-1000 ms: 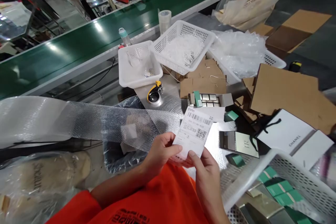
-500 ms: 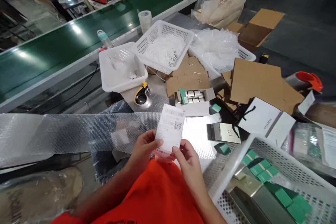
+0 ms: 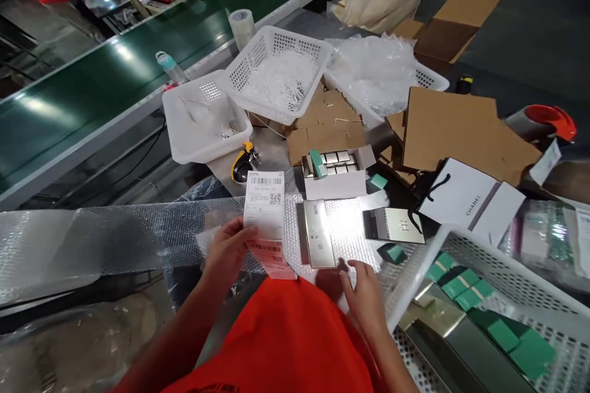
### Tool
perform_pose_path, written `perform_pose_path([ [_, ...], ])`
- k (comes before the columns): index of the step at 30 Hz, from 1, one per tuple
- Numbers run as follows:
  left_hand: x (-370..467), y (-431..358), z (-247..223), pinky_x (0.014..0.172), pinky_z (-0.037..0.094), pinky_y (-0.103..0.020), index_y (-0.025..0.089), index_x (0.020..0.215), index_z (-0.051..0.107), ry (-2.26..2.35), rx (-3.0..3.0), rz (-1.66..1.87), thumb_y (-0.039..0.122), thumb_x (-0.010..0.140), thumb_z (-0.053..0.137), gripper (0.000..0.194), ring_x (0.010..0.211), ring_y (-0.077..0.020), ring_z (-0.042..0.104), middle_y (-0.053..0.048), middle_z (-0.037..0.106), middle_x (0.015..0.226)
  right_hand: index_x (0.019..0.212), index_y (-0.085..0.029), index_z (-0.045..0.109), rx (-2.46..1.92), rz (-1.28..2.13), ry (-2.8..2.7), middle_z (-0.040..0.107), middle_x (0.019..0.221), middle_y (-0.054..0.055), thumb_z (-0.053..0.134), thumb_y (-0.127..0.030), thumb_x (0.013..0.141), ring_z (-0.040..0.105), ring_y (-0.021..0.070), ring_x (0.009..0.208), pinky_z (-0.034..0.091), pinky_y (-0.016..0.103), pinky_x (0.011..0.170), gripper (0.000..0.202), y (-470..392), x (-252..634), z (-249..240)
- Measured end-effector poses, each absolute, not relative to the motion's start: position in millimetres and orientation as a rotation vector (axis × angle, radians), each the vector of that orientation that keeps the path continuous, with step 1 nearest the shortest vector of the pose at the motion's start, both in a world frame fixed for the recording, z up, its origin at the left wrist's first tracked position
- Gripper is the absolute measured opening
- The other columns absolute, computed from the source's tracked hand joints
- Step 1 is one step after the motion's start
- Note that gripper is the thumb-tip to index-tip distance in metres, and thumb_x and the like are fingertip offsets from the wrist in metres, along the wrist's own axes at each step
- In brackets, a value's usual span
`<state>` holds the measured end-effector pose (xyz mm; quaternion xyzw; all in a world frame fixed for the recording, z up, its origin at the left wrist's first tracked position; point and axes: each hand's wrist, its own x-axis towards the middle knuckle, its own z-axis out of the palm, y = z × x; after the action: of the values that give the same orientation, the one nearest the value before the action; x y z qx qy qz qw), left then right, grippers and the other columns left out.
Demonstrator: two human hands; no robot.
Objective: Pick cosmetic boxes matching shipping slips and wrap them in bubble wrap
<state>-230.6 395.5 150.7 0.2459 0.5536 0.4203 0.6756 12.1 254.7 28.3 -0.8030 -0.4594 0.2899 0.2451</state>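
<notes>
My left hand (image 3: 229, 247) pinches the left edge of a printed paper label (image 3: 264, 212) with barcodes and a QR code. The label hangs over the bubble wrap (image 3: 203, 227), its lower part bent toward my shirt. Just right of it a flat silvery box (image 3: 319, 233) lies on the wrap. My right hand (image 3: 363, 287) is off the label, fingers apart and holding nothing, near the box's lower right corner. Beyond the silvery box stands an open white carton (image 3: 335, 185) with small silver-topped boxes and a green one in it.
White baskets (image 3: 225, 142) stand at the back, one filled with white shreds. A yellow-black tape dispenser (image 3: 244, 163), a CHANEL bag (image 3: 456, 196) and brown cardboard (image 3: 447, 129) lie around. At right front sits a basket (image 3: 442, 245) of green boxes. A green conveyor (image 3: 138, 67) runs behind.
My right hand has let go of the label and moved right. My left hand has carried the label left, uncovering the silvery box on the bubble wrap.
</notes>
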Motion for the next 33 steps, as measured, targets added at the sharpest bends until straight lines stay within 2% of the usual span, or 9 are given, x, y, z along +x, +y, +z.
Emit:
perform_pose_path([
  [8,-227,394,149,0.064,0.049,-0.025,0.014,0.078,0.071,1.234,0.531,0.946,0.023,0.06,0.081,0.022,0.065,-0.0138,0.061,-0.003,0.07,0.071,0.115,-0.016,0.06,-2.219,0.65,-1.639,0.055,0.112,0.017,0.042,-0.025,0.089,0.053,0.0281,0.099,0.045,0.039,0.085,0.033,273,-15,28],
  [13,-228,392,150,0.063,0.048,-0.025,0.014,0.076,0.071,1.255,0.523,0.939,0.025,0.058,0.082,0.024,0.065,-0.0144,0.061,-0.003,0.07,0.072,0.126,-0.018,0.057,-2.257,0.541,-1.827,0.056,0.104,0.015,0.048,-0.019,0.087,0.053,0.0259,0.089,0.042,0.033,0.075,0.041,309,-28,31],
  [17,-229,389,149,0.061,0.047,-0.026,0.014,0.074,0.07,1.261,0.522,0.933,0.026,0.06,0.081,0.021,0.064,-0.0145,0.06,-0.003,0.068,0.07,0.125,-0.019,0.057,-2.258,0.461,-1.929,0.054,0.097,0.012,0.049,-0.021,0.089,0.05,0.0234,0.083,0.035,0.03,0.068,0.038,332,-31,33],
  [20,-230,388,147,0.06,0.046,-0.024,0.015,0.071,0.069,1.258,0.495,0.951,0.024,0.06,0.081,0.018,0.062,-0.0128,0.057,-0.001,0.066,0.068,0.125,-0.018,0.056,-2.275,0.426,-1.941,0.053,0.095,0.011,0.051,-0.025,0.089,0.049,0.0237,0.082,0.032,0.031,0.068,0.037,342,-31,32],
  [27,-230,389,144,0.057,0.043,-0.022,0.015,0.068,0.068,1.252,0.452,0.968,0.022,0.056,0.082,0.02,0.058,-0.0104,0.052,0.002,0.06,0.061,0.122,-0.018,0.056,-2.349,0.406,-1.905,0.05,0.097,0.011,0.056,-0.03,0.088,0.047,0.024,0.085,0.03,0.032,0.071,0.036,349,-33,25],
  [33,-228,391,147,0.058,0.042,-0.024,0.015,0.067,0.066,1.268,0.448,0.95,0.026,0.054,0.082,0.024,0.058,-0.0124,0.053,0.001,0.06,0.061,0.129,-0.018,0.052,-2.335,0.368,-1.893,0.05,0.1,0.012,0.052,-0.035,0.091,0.047,0.025,0.087,0.032,0.034,0.072,0.042,352,-33,26],
])
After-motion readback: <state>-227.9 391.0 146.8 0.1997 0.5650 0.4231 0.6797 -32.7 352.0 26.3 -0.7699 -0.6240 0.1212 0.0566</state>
